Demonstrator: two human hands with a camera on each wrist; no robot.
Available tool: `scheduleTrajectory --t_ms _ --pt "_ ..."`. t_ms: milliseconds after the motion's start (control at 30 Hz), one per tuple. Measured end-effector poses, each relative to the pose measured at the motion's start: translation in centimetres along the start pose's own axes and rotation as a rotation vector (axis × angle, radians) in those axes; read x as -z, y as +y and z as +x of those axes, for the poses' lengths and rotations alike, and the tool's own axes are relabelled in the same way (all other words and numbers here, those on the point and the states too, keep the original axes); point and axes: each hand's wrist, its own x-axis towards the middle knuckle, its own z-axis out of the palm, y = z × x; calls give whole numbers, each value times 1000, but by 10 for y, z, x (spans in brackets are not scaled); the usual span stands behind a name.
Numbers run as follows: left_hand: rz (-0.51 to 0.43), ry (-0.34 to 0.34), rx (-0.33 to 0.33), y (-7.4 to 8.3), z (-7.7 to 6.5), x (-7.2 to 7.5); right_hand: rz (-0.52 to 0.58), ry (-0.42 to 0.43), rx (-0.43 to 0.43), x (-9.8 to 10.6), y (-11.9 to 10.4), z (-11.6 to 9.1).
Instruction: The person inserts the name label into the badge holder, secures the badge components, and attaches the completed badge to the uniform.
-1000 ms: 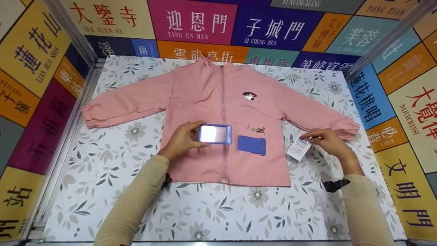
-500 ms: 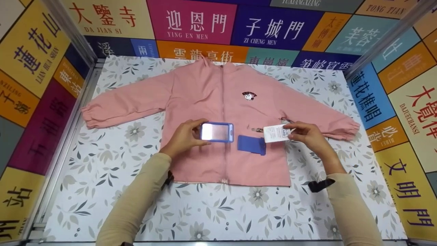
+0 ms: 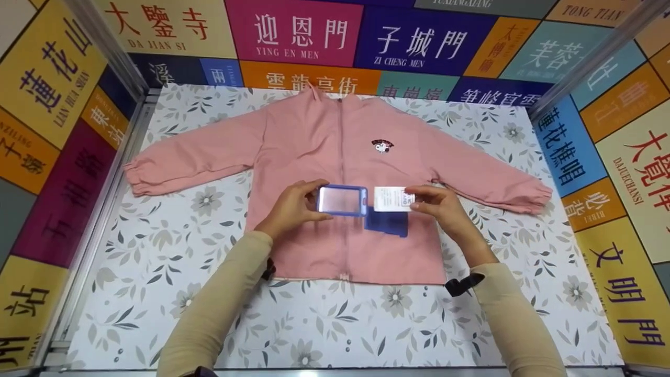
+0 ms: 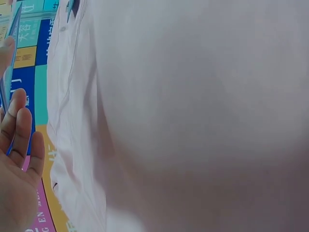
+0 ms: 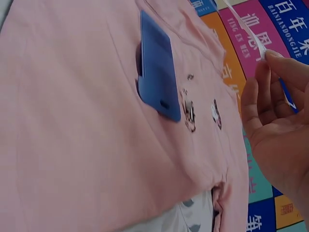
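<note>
Pink jacket [image 3: 301,152] spread across a floral surface [image 3: 366,335]

The white surface carries a print of grey flowers [image 3: 395,297] and leafy sprigs [image 3: 340,316]. Directly on it lies the jacket, front up, both sleeves [image 3: 204,149] stretched out toward the sides. A zip [image 3: 342,144] runs down its middle, a small emblem [image 3: 382,146] sits on the chest, and its collar end [image 3: 327,100] reaches the far edge.

In the head view, your white card [image 3: 388,199], its small print unreadable, hides the metal clip [image 5: 191,115] and overlaps the blue cover [image 3: 386,225]. Your left hand [image 4: 19,179] and blue frame [image 3: 340,200] are cut off in the left wrist view.
</note>
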Motion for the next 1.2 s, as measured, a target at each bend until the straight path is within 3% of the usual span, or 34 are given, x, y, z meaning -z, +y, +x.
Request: scheduleTrajectory --t_ms 267,667,1200 --pt "10 -9 17 3 3 -3 25 -36 28 -16 -1 5" --pt "12 -13 -2 5 5 -5 14 -101 -8 -21 0 7" --pt "23 -2 12 7 6 -7 -51 -49 -19 -26 -4 12"
